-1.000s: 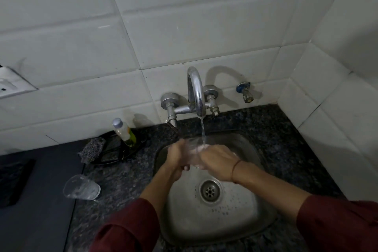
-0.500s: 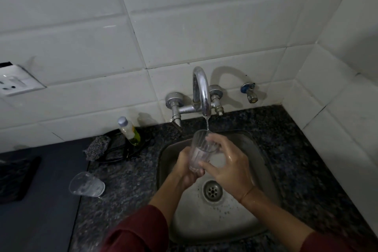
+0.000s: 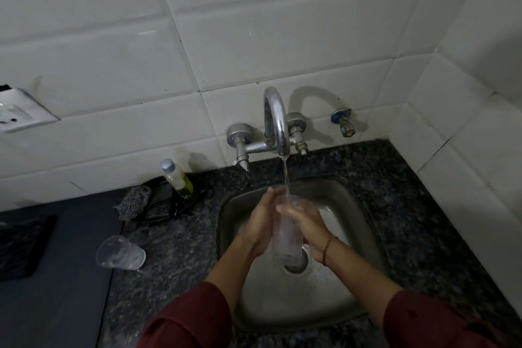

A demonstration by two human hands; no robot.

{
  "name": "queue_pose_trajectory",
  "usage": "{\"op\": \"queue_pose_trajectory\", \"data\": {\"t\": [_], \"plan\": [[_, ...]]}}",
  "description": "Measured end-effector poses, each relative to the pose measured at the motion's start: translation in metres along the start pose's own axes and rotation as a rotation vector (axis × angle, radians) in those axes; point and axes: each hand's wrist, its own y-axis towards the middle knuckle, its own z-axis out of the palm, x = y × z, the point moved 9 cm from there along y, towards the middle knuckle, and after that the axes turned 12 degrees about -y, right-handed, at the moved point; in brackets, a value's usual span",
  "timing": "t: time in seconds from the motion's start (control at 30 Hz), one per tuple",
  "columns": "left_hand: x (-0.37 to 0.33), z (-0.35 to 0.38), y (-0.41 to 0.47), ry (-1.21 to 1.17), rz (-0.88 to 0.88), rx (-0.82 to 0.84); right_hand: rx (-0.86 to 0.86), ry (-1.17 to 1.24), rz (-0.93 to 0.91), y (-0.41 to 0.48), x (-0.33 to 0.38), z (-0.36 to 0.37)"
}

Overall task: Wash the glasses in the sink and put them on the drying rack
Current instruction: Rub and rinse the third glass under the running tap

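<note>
Over the steel sink (image 3: 364,237), under the tap (image 3: 278,121), the left hand (image 3: 261,224) and right hand (image 3: 309,226) close flat around a clear glass (image 3: 286,240). At nine o'clock a second glass (image 3: 120,253) lies tipped on the counter (image 3: 175,237).

Dim, grey-toned picture. Light falls from the upper left: the tap (image 3: 275,121) casts a curved shadow rightward onto the wall tiles (image 3: 282,45). Soft sheen on the tap and sink (image 3: 333,299). Counter (image 3: 409,206) dark, grainy. Hands (image 3: 282,223) motion-blurred. Tile lines bow toward the edges.
</note>
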Motion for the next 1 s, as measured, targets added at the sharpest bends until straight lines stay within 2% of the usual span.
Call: {"op": "queue_pose_trajectory", "data": {"t": [0.07, 0.13, 0.23, 0.37, 0.43, 0.57, 0.63, 0.7, 0.77, 0.8, 0.83, 0.9, 0.97, 1.0], "plan": [[-0.014, 0.002, 0.005, 0.137, 0.078, -0.018, 0.094, 0.034, 0.053, -0.004, -0.007, 0.011], [-0.019, 0.003, 0.007, 0.29, 0.127, -0.018, 0.213, 0.178, 0.156, -0.007, -0.016, 0.022], [-0.024, -0.001, 0.007, 0.337, 0.181, -0.043, 0.301, 0.33, 0.303, -0.012, -0.017, 0.031], [-0.041, 0.006, 0.006, 0.414, 0.311, -0.062, 0.387, 0.435, 0.303, -0.014, 0.006, 0.036], [-0.054, 0.006, 0.003, 0.45, 0.42, -0.151, 0.472, 0.428, 0.283, -0.018, 0.013, 0.036], [-0.077, -0.009, -0.006, 0.458, 0.565, -0.434, 0.579, 0.028, 0.218, -0.028, 0.012, 0.027], [-0.079, -0.016, -0.006, 0.452, 0.554, -0.518, 0.44, -0.179, 0.148, -0.027, 0.015, 0.017], [-0.074, -0.016, 0.002, 0.475, 0.459, -0.475, 0.232, -0.474, 0.03, -0.025, 0.027, 0.006], [-0.07, -0.006, 0.008, 0.611, 0.32, -0.37, 0.024, -1.025, -0.137, -0.025, 0.041, 0.0], [-0.067, 0.0, 0.009, 0.699, 0.274, -0.323, -0.051, -1.21, -0.192, -0.028, 0.046, 0.001], [-0.069, 0.004, 0.01, 0.764, 0.267, -0.302, -0.103, -1.26, -0.237, -0.031, 0.051, 0.002], [-0.077, 0.008, 0.009, 0.775, 0.349, -0.287, -0.08, -1.104, -0.199, -0.03, 0.05, 0.0], [-0.08, 0.011, 0.006, 0.601, 0.442, -0.178, 0.132, -0.628, -0.034, -0.021, 0.037, 0.0], [-0.078, 0.015, 0.003, 0.481, 0.469, -0.101, 0.306, -0.366, 0.07, -0.023, 0.031, 0.008]]}}
